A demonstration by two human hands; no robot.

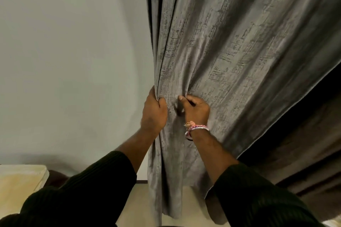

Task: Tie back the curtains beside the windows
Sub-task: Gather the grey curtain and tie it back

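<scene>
Dark sleeves (103, 186) frame two hands. Left hand (153, 111) grips the gathered edge of one grey curtain (230, 51); right hand (196, 109) pinches a fold just beside it. Curtain hangs against the wall (64, 61), reaching the floor. Judged soft, fairly heavy, unlikely to slip; best held mid-height. No tie-back visible.

Place: a room in a home, most likely a bedroom or living room.
Curtain: a heavy grey curtain (230, 51) with a brushed pattern hangs down to the floor.
Wall: a plain pale painted wall (73, 61) stands beside it.
Floor: a light floor (140, 202) meets a dark skirting strip.
Furniture: a cream padded edge (20, 180), bed or cushion, cannot tell which.
</scene>
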